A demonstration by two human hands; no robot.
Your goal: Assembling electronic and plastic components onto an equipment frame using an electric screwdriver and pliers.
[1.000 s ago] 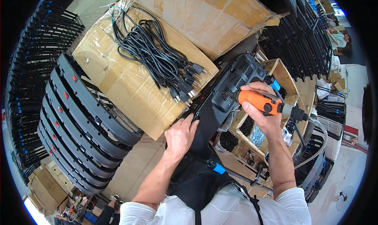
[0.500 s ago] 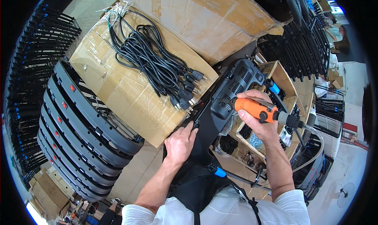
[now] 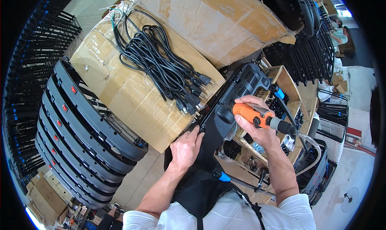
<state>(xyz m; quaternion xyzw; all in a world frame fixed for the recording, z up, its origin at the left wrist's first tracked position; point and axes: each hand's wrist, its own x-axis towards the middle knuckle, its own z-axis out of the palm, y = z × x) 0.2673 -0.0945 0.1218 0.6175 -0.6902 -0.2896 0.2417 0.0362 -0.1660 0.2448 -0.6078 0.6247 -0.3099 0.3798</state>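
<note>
My right hand (image 3: pixel 264 136) is wrapped round an orange power screwdriver (image 3: pixel 245 111), whose grey and black end leads into a clear hose (image 3: pixel 315 140). The driver's front end is over a black vented housing (image 3: pixel 246 84); its tip is hidden. My left hand (image 3: pixel 186 148) is closed at the edge of the long black frame (image 3: pixel 212 137), with finger and thumb at a small dark piece that I cannot make out. Just beyond the left fingers, a bundle of black power cords (image 3: pixel 155 65) lies on a cardboard box (image 3: pixel 132 105), plugs toward the housing.
Curved grey covers with red switches (image 3: pixel 86 137) are stacked at the left. Wooden trays (image 3: pixel 290 83) of small black parts stand at the right. A blue-tipped black tube (image 3: pixel 222 175) crosses near my apron. Black frames (image 3: pixel 301 59) stand behind, beyond a cardboard flap (image 3: pixel 217 25).
My right hand and the orange screwdriver have shifted slightly left and down along the housing. The left hand stays at the frame's edge, moved a little to the right.
</note>
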